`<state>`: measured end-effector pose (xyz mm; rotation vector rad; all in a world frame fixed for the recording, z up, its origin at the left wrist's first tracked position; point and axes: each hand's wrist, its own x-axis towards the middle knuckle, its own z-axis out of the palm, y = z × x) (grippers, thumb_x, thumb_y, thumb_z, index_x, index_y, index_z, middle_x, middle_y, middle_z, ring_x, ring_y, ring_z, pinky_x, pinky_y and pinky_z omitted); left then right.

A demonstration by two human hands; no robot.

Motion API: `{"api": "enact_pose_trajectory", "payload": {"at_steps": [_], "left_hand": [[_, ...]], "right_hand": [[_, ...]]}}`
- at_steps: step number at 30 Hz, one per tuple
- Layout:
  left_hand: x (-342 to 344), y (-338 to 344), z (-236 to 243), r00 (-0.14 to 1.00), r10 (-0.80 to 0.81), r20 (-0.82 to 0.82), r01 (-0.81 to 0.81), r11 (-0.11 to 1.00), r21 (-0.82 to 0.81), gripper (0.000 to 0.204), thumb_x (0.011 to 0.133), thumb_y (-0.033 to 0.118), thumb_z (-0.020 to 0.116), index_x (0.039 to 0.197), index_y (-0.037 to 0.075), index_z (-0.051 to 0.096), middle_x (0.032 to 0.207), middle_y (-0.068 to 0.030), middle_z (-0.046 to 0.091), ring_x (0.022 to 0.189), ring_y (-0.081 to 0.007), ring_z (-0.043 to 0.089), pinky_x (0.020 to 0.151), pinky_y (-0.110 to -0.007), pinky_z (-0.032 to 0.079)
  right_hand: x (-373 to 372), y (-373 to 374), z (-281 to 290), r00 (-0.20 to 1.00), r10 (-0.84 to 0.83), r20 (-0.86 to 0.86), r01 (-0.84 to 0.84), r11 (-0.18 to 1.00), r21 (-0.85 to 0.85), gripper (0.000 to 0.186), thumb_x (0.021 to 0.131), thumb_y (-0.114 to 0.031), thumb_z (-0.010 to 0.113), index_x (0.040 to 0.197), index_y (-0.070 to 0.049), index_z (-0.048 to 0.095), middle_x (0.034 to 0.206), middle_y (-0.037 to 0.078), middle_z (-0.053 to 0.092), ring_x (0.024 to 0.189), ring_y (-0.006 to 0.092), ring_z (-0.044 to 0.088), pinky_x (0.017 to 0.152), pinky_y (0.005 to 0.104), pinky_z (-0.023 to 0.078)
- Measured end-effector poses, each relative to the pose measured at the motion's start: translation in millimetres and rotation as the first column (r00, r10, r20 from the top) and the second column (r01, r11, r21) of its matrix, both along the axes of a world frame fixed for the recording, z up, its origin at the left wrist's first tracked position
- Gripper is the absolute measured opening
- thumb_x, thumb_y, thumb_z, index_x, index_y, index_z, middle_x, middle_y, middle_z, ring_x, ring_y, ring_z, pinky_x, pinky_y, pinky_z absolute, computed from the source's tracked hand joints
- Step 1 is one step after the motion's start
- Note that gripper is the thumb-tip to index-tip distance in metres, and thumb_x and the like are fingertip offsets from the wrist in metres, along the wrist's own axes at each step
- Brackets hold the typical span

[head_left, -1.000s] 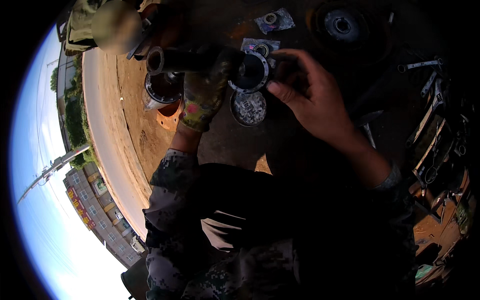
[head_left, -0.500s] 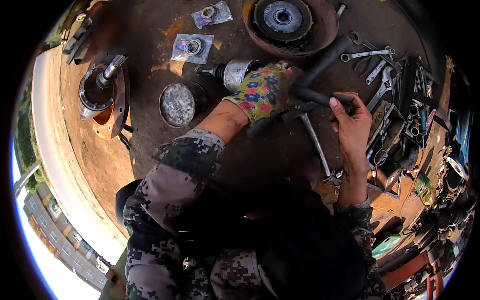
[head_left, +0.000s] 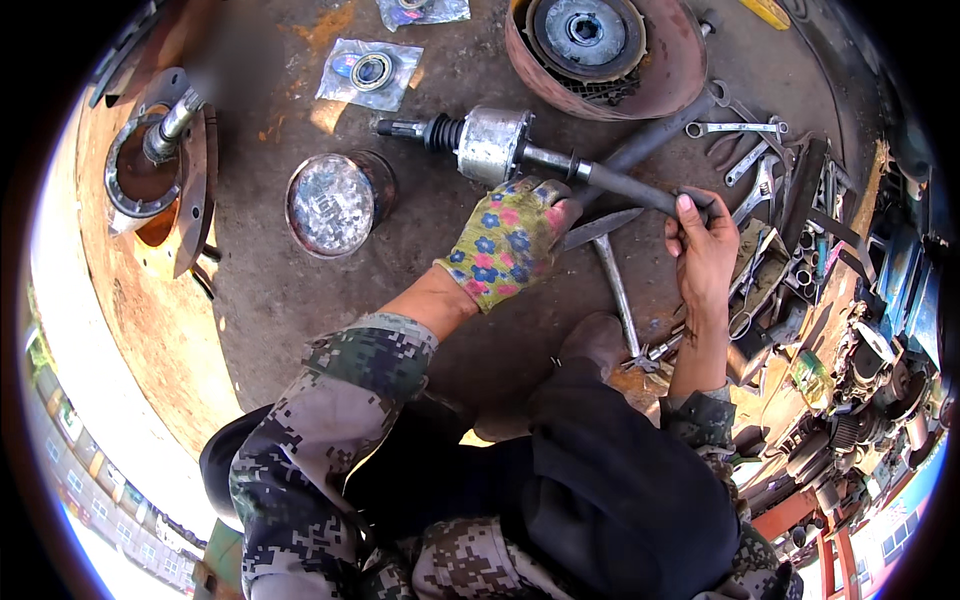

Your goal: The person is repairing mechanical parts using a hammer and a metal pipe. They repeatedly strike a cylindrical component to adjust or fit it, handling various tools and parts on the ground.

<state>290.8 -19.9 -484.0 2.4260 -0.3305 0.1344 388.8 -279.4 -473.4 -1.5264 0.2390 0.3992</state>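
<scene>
I have a long steel shaft assembly (head_left: 495, 145) stretched out just beyond my left grip (head_left: 508, 240) and running rightward to my right grip (head_left: 702, 235). Its fat silver cylindrical housing is scuffed and bright. A black ribbed rubber boot (head_left: 441, 133) sits left of that, ending in a narrow dark stub. On the other side the shaft runs through a thin dark collar (head_left: 572, 165), bare metal first, then dull grey. I can't tell whether the housing rests on the dark ground (head_left: 275, 300).

My right grip is bare and pinches the grey end between thumb and fingers, the forearm rising nearly straight. My left grip wears a yellow glove with blue and pink flowers; its forearm slants up rightward, knuckles close under the shaft. I can't see whether those fingers close on anything.

Left of my left grip stands a round, rust-stained tin (head_left: 380, 185) with a mottled grey-white top. Farther out, up and left, a clear plastic bag (head_left: 400, 85) holds a shiny ring bearing (head_left: 371, 71). Beyond both grips, a rusty red, wide metal bowl (head_left: 682, 55) contains a round grey metal disc (head_left: 583, 28). A steel-handled hammer (head_left: 617, 285) lies between my grips, nearer me.
</scene>
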Motion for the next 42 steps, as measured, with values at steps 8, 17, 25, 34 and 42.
{"api": "enact_pose_trajectory", "payload": {"at_steps": [8,17,25,34,42], "left_hand": [[3,-13,-13,0.998,0.018,0.067,-0.014,0.998,-0.059,0.021,0.08,0.01,0.066,0.101,0.004,0.067,0.1,-0.0144,0.066,0.096,-0.0359,0.066,0.079,-0.049,0.055],[-3,-11,-6,0.992,-0.031,-0.124,0.034,0.999,0.019,0.035,0.078,0.007,0.068,0.113,0.004,0.067,0.109,-0.0153,0.066,0.099,-0.0377,0.065,0.08,-0.048,0.055],[-1,-11,5,0.991,-0.057,-0.118,0.042,0.992,-0.12,0.024,0.085,0.018,0.07,0.106,0.006,0.068,0.1,-0.0169,0.068,0.096,-0.0393,0.067,0.081,-0.05,0.055],[-13,-15,18,0.975,-0.062,-0.213,0.042,0.994,-0.096,0.025,0.086,0.013,0.07,0.11,0.008,0.071,0.1,-0.0171,0.07,0.095,-0.0399,0.067,0.082,-0.049,0.055],[-12,-19,39,0.9,-0.203,-0.386,0.216,0.976,-0.011,0.027,0.09,0.018,0.07,0.115,0.006,0.07,0.101,-0.0173,0.07,0.096,-0.0391,0.068,0.084,-0.049,0.055]], "right_hand": [[8,-17,-10,0.999,-0.022,-0.045,0.024,0.999,0.033,0.017,0.101,-0.011,0.071,0.113,0.001,0.065,0.085,0.004,0.065,0.067,0.0107,0.059,0.052,0.0227,0.044],[8,-33,-6,0.997,-0.03,-0.076,0.035,0.997,0.065,0.016,0.102,-0.012,0.069,0.111,0.0,0.064,0.086,0.005,0.064,0.066,0.0125,0.059,0.051,0.0237,0.041],[8,-36,-12,0.995,-0.033,-0.098,0.048,0.987,0.153,0.015,0.101,-0.013,0.071,0.109,-0.002,0.064,0.088,0.005,0.064,0.066,0.0134,0.06,0.05,0.0237,0.04],[8,-76,-23,0.952,-0.306,-0.028,0.305,0.931,0.199,0.018,0.101,-0.014,0.071,0.105,0.0,0.061,0.081,0.005,0.06,0.061,0.0146,0.058,0.048,0.0246,0.04],[-15,-85,4,0.976,-0.104,0.189,0.157,0.943,-0.293,0.017,0.099,-0.015,0.075,0.103,-0.001,0.067,0.086,0.005,0.063,0.064,0.0108,0.057,0.054,0.0258,0.045]]}}
